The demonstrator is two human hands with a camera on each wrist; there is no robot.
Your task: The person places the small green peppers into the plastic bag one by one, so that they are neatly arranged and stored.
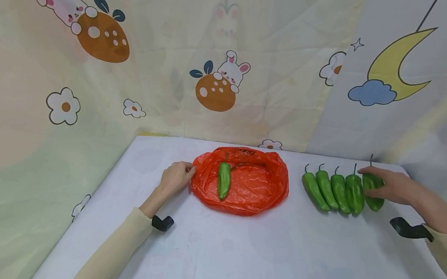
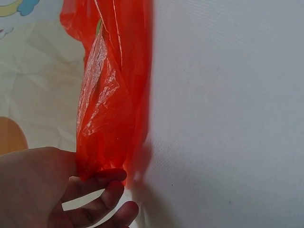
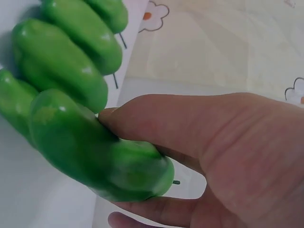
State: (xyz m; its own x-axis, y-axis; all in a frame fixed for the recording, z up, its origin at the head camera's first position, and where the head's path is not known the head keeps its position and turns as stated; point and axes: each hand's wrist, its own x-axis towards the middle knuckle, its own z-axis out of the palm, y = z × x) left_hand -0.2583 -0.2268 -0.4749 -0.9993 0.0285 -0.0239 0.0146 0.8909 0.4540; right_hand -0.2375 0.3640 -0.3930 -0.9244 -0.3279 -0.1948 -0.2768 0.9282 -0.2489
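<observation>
So over on the far left, the person's left hand [image 1: 176, 177] has hold of the red plastic bag [image 1: 259, 187] at its nine o'clock edge, and the left wrist view shows the plastic caught between thumb and forefinger, the other fingers loosely bent with gaps between them. My guess is that pinch is there to steady the bag, since thin plastic like that would probably slide or fold in on itself if nudged. The bag sits on the white table [image 1: 229, 255] with its mouth spread wide and its rim slumped into a rough ring, some dark print [image 1: 242, 151] up at twelve. Inside there's one lone green pepper [image 1: 224, 181], left of the middle, toward nine, stem pointing to twelve; can't see anything else in there. Out at three o'clock from the bag, four green peppers [image 1: 338, 194] lie side by side, stems roughly toward twelve, lined up neatly, I'd say so they're easy to take singly. At the far right end of that row is a fifth pepper [image 1: 372, 183], and the right hand [image 1: 399, 186] comes in from its three o'clock side, thumb and fingers clamped across its body; can't tell whether it's off the table
</observation>
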